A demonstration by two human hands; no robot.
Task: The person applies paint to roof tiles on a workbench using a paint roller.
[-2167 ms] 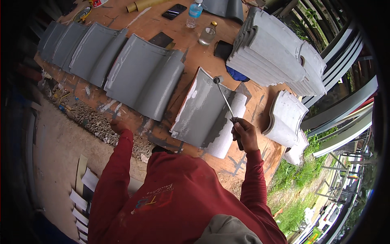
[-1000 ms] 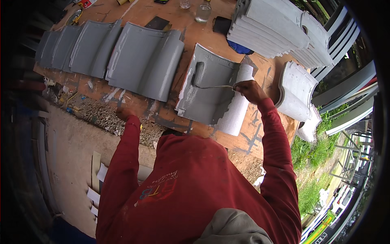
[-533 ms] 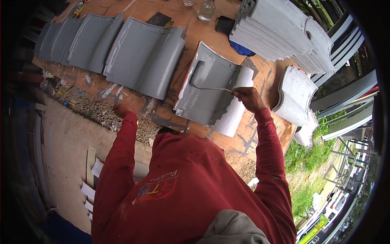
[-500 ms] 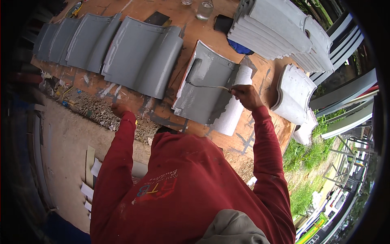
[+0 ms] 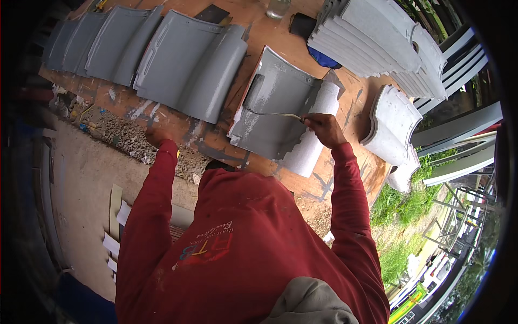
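My right hand (image 5: 326,129) is closed round the handle end of a small paint roller (image 5: 255,90). Its thin bent wire reaches left across a curved roof tile (image 5: 283,110), and the grey sleeve lies against the tile near its left edge. Wet grey paint covers the tile's left and middle, while the raised roll along its right side is mostly pale and bare. My left hand (image 5: 157,137) is by the table's near edge, left of the tile and apart from it; its fingers are too dim to make out.
Several grey-painted tiles (image 5: 186,65) stand in a row leftward on the wooden table (image 5: 353,162). A stack of pale tiles (image 5: 372,40) rises at the back right, with more pale tiles (image 5: 393,124) nearer. A glass jar (image 5: 278,8) and a black item (image 5: 301,27) are at the back.
The roller has shifted slightly left over the tile, closer to its left edge, with my right hand still gripping it. The view has tilted a little, moving the table scene slightly upward.
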